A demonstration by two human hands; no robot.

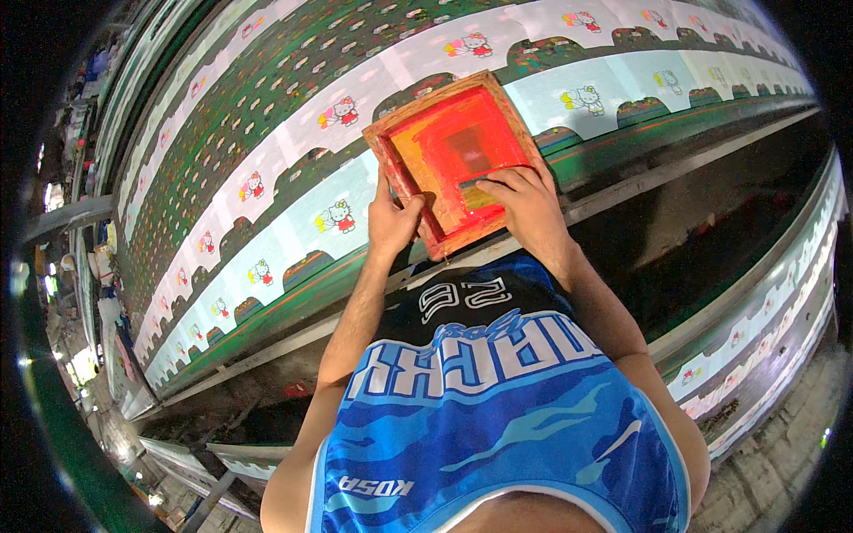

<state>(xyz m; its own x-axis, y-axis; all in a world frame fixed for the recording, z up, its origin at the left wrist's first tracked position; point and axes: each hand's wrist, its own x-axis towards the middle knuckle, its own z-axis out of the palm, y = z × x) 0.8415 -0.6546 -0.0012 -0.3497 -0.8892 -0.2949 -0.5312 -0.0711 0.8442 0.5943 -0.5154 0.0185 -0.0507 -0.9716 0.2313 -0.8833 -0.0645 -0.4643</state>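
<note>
A wooden screen-printing frame (435, 96) lies tilted over the near row of light blue cut pieces on the long green table. Its mesh (449, 142) is smeared with red ink, with an orange-yellow band along the left and a darker square patch in the middle. My left hand (394, 218) is closed round the frame's lower left side, thumb on top. Inside the frame, toward its lower right, my right hand (529, 209) grips a small squeegee (478, 194) against the mesh. My fingers cover much of the squeegee.
Rows of light blue pieces (306, 218) and white pieces (302, 133) line the green table (240, 133), many printed with a cartoon cat and balloons. A pale rail (622, 191) edges the table near me. Another table with similar pieces (755, 338) stands at the lower right.
</note>
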